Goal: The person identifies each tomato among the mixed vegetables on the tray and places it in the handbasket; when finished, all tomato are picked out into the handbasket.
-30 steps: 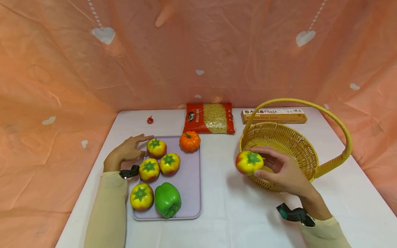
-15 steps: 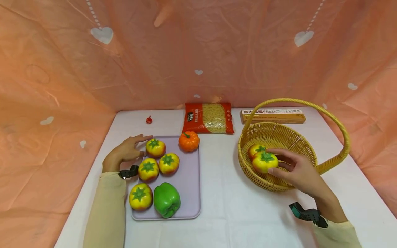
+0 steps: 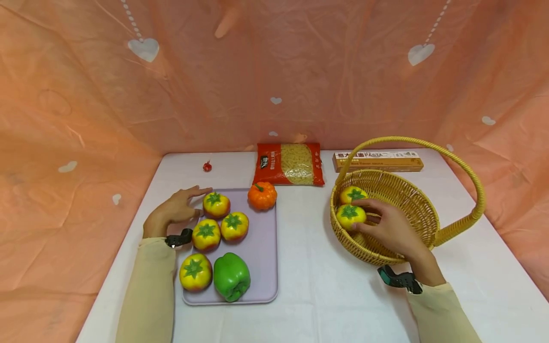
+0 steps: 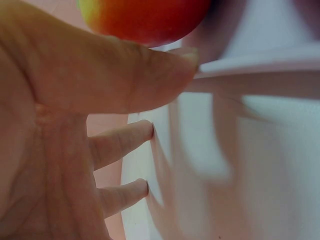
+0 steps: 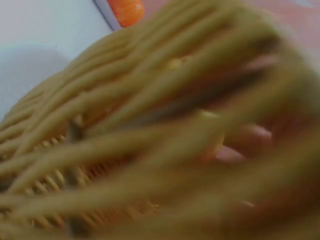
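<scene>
In the head view my right hand reaches into the yellow wicker basket. Thumb and fingers hold a yellow-red toy persimmon near the basket's left wall. A second toy persimmon lies right behind it. Basket weave fills the right wrist view and hides most of that hand. My left hand stays at the left edge of the lilac tray, fingers spread. In the left wrist view its thumb lies at the tray's rim, below a persimmon, while two fingertips meet the table.
On the tray sit several toy persimmons, a green bell pepper and a small orange pumpkin. Behind are a red pasta bag, a pasta box and a tiny red object. The basket's tall handle arches over its right side.
My right hand has carried the persimmon from outside the basket's left rim over and down into it, then leftward beside the other one. The left hand has not moved.
</scene>
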Tool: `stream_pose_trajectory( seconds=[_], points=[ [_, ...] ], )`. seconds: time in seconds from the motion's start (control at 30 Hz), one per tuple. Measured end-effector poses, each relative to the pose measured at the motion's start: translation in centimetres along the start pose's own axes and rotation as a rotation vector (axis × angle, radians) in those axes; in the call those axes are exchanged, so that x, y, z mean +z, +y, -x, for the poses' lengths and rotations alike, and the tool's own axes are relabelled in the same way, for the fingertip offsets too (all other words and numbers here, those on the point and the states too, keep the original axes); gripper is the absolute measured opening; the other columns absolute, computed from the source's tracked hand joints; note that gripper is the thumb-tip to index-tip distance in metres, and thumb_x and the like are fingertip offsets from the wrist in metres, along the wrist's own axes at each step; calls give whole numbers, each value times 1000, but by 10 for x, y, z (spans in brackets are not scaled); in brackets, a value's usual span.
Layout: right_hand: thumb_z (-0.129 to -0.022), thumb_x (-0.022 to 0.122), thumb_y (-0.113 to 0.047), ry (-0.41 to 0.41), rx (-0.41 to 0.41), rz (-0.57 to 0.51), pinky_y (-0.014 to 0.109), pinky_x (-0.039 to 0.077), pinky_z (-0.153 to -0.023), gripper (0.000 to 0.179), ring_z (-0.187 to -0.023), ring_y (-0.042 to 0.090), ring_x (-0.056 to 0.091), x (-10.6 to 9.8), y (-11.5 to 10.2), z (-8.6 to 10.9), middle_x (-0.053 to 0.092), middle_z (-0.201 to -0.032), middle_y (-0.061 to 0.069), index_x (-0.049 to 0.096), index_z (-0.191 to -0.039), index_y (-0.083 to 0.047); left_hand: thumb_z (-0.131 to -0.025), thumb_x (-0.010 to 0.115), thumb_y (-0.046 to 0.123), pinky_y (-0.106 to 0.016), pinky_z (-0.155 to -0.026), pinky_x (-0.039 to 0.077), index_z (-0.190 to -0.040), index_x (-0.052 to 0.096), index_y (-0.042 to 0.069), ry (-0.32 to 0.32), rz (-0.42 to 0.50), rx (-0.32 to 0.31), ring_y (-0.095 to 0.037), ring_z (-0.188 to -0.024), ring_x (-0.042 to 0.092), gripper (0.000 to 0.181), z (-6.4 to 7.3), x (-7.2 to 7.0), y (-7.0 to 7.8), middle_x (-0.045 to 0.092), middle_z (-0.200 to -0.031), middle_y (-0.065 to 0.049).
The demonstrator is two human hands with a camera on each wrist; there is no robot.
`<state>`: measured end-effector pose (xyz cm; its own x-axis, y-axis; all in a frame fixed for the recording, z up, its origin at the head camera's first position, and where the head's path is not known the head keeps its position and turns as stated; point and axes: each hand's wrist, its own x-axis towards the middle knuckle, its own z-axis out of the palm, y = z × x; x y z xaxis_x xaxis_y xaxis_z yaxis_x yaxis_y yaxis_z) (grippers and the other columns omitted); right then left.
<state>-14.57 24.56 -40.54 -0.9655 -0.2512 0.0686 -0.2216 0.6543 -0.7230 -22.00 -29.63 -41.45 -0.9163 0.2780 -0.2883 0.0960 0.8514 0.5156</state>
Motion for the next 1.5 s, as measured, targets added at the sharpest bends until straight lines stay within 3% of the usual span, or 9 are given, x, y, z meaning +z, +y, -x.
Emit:
stream_pose_trajectory(
  seconds=[0.17,0.27,0.37,0.5,0.57,0.73,1.0,1.13,1.5],
  points=[
    [-90,92,-23,34,-2,132,61,58,-105,55,-128,43,68,3,-1,-5,71,-141,22,74,-141,-8,-96,68,14,-85,-124,17,-168,46,16,0,11,-1,-67,-159,17,75,0,0,2,27,-176,-33],
    [-91,91,-22,49,-36,137,63,57,-107,55,-130,43,68,4,-5,-4,71,-143,19,73,-142,-10,-96,68,14,-85,-124,17,-168,46,16,0,10,-1,-67,-159,17,75,-1,-1,2,27,-176,-33],
    [-91,91,-23,102,-104,139,54,60,-104,54,-128,39,71,8,-14,-5,73,-142,12,74,-141,-12,-96,69,15,-86,-124,16,-168,46,17,2,7,-5,-68,-159,16,75,-1,-2,2,27,-176,-33],
    [-90,91,-19,134,-215,32,30,61,-98,51,-117,31,75,17,-34,-14,77,-135,7,75,-138,-13,-96,69,15,-85,-124,17,-168,46,18,4,11,-12,-65,-160,17,76,-2,-5,1,27,-176,-32],
    [-90,91,-15,93,-259,-70,27,62,-101,50,-117,28,76,24,-46,-22,77,-135,5,75,-138,-13,-96,69,16,-84,-124,18,-168,46,18,3,15,-17,-64,-160,18,76,-2,-5,0,27,-176,-32],
    [-92,90,-13,-77,-320,-269,46,56,-115,52,-131,25,72,49,-78,-44,73,-143,4,73,-141,-14,-96,68,15,-83,-125,18,-168,46,18,1,26,-27,-63,-161,18,75,-3,-6,-2,26,-177,-31],
    [-92,88,-10,-232,-398,-409,52,54,-118,51,-130,37,71,100,-111,-82,76,-138,8,73,-140,-9,-95,70,14,-85,-125,14,-168,45,17,-2,30,-28,-67,-160,14,77,-3,-4,-2,26,-176,-33],
    [-91,88,-10,-286,-412,-435,55,56,-115,50,-125,32,74,124,-120,-98,76,-137,10,73,-140,-7,-95,70,14,-85,-125,15,-168,46,17,0,29,-26,-67,-160,15,77,-4,-3,-2,27,-176,-33],
    [-92,88,-16,-430,-359,-429,47,48,-125,59,-144,39,62,170,-119,-116,68,-149,20,68,-147,-6,-95,70,14,-84,-125,16,-167,47,16,6,36,-18,-65,-160,19,76,-3,-1,-1,27,-175,-33]
  ],
)
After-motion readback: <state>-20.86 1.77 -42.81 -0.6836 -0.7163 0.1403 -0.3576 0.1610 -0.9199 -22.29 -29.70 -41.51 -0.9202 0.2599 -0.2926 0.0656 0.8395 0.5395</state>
